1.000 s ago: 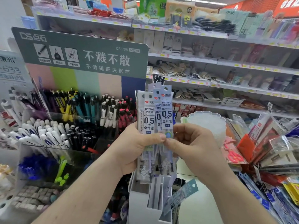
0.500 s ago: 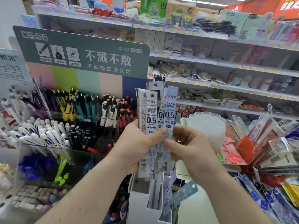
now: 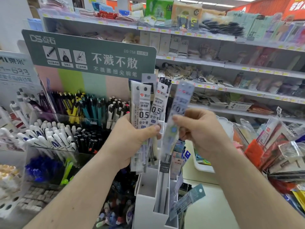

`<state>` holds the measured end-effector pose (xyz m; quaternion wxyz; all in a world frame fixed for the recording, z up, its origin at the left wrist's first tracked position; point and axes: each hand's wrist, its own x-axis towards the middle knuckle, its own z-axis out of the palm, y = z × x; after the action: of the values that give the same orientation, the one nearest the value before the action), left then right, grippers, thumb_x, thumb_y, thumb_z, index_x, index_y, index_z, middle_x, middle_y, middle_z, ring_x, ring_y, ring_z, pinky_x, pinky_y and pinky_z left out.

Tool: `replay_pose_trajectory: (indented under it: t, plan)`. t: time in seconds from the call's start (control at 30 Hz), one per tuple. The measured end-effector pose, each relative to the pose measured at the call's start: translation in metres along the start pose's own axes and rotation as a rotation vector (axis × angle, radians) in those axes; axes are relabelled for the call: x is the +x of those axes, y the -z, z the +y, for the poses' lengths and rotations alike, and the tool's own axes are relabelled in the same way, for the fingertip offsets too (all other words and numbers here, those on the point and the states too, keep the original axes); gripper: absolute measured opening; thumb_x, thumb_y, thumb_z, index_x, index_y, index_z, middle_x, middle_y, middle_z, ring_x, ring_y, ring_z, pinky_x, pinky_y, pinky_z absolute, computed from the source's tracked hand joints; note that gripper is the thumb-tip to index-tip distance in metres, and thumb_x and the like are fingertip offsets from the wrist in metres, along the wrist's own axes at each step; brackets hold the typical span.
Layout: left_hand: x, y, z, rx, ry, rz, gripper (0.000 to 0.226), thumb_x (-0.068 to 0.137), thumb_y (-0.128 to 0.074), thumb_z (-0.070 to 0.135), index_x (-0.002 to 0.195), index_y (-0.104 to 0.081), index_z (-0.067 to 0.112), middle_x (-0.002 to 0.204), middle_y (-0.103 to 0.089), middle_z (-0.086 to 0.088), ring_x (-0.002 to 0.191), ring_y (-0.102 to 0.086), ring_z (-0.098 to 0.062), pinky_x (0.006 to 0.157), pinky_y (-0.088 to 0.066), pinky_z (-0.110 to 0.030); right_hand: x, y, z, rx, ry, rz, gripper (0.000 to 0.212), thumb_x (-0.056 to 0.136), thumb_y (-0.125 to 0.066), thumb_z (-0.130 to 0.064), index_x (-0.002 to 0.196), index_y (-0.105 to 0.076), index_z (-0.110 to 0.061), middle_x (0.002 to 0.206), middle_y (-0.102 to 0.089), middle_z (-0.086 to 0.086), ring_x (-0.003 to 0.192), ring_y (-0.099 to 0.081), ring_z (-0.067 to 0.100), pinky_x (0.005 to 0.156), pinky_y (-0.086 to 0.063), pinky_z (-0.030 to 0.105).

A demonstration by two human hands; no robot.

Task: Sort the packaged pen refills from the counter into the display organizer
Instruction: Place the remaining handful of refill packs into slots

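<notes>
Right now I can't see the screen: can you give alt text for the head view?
The left hand grips a fan of packaged refills while the right hand pinches one blurred refill pack apart, above a white organizer beside pen displays.

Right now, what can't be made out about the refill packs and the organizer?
- Head view: print on the blurred refill pack pinched by the right hand.
- Pack count in the left hand: they overlap.
- White slotted display organizer: base cut off by the bottom edge.
</notes>
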<state>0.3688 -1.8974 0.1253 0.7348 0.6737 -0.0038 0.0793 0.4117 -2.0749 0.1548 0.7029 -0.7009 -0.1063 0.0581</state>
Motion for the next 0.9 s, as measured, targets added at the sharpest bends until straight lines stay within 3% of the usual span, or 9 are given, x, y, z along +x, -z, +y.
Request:
replay_pose_trajectory:
  t: [0.1, 0.2, 0.3, 0.47, 0.57, 0.67, 0.73, 0.9]
  plan:
    - [0.002, 0.014, 0.002, -0.054, -0.003, 0.074, 0.03, 0.076, -0.076, 0.006, 0.104, -0.066, 0.004, 0.085, -0.076, -0.01, 0.076, -0.074, -0.02, 0.067, -0.06, -0.034, 0.009, 0.02, -0.018, 0.223, 0.013, 0.2, 0.015, 0.089, -0.066, -0.001, 0.078, -0.063, -0.01, 0.064, -0.07, 0.005, 0.042, -0.055, 0.009, 0.04, -0.045, 0.019]
    - [0.001, 0.022, 0.003, -0.112, 0.015, 0.128, 0.045, 0.068, -0.076, 0.014, 0.11, -0.063, 0.004, 0.081, -0.075, -0.007, 0.078, -0.074, -0.022, 0.067, -0.06, -0.04, 0.019, 0.03, -0.024, 0.149, 0.08, 0.282, 0.015, 0.09, -0.067, -0.004, 0.081, -0.059, -0.012, 0.058, -0.069, 0.0, 0.042, -0.059, 0.008, 0.043, -0.049, 0.02]
    - [-0.001, 0.025, 0.002, -0.127, 0.012, 0.152, 0.036, 0.075, -0.075, 0.009, 0.109, -0.064, 0.007, 0.082, -0.075, -0.007, 0.082, -0.074, -0.025, 0.077, -0.06, -0.047, 0.031, 0.019, -0.015, -0.071, 0.083, 0.247, 0.01, 0.089, -0.071, -0.007, 0.081, -0.064, -0.005, 0.059, -0.071, 0.004, 0.045, -0.063, 0.013, 0.047, -0.055, 0.025]
    - [-0.003, 0.026, 0.002, -0.113, 0.017, 0.178, 0.051, 0.063, -0.077, 0.018, 0.111, -0.064, 0.006, 0.089, -0.075, -0.008, 0.083, -0.074, -0.026, 0.078, -0.06, -0.045, 0.048, -0.002, 0.003, -0.253, 0.037, 0.135, 0.009, 0.087, -0.074, -0.008, 0.088, -0.069, -0.001, 0.07, -0.073, 0.013, 0.052, -0.067, 0.018, 0.049, -0.052, 0.027]
    - [-0.005, 0.027, 0.003, -0.118, 0.017, 0.182, 0.052, 0.063, -0.077, 0.018, 0.111, -0.063, 0.005, 0.086, -0.075, -0.007, 0.081, -0.074, -0.024, 0.072, -0.059, -0.041, 0.053, -0.009, 0.013, -0.45, 0.039, 0.053, 0.007, 0.086, -0.077, -0.014, 0.082, -0.073, -0.009, 0.067, -0.072, 0.004, 0.048, -0.062, 0.012, 0.047, -0.046, 0.026]
    - [-0.006, 0.025, 0.004, -0.122, 0.017, 0.179, 0.038, 0.074, -0.076, 0.009, 0.11, -0.064, 0.006, 0.084, -0.074, -0.004, 0.078, -0.073, -0.023, 0.069, -0.06, -0.037, 0.057, -0.012, 0.019, -0.623, 0.016, -0.05, 0.004, 0.081, -0.081, -0.02, 0.081, -0.078, -0.018, 0.072, -0.075, -0.003, 0.052, -0.057, 0.008, 0.054, -0.045, 0.027]
    - [-0.006, 0.023, 0.004, -0.125, 0.025, 0.177, 0.034, 0.079, -0.074, 0.004, 0.112, -0.063, 0.006, 0.086, -0.075, -0.004, 0.079, -0.073, -0.024, 0.072, -0.06, -0.039, 0.058, -0.014, 0.021, -0.726, 0.004, -0.091, 0.009, 0.079, -0.083, -0.024, 0.081, -0.079, -0.017, 0.075, -0.075, 0.0, 0.056, -0.057, 0.01, 0.057, -0.046, 0.028]
    - [-0.006, 0.015, 0.005, -0.106, 0.033, 0.176, 0.03, 0.079, -0.075, 0.005, 0.107, -0.066, 0.009, 0.088, -0.076, -0.006, 0.085, -0.074, -0.024, 0.085, -0.057, -0.046, 0.06, -0.019, 0.019, -0.903, 0.003, -0.21, 0.011, 0.075, -0.084, -0.024, 0.077, -0.077, -0.017, 0.065, -0.071, -0.004, 0.047, -0.055, 0.007, 0.048, -0.046, 0.025]
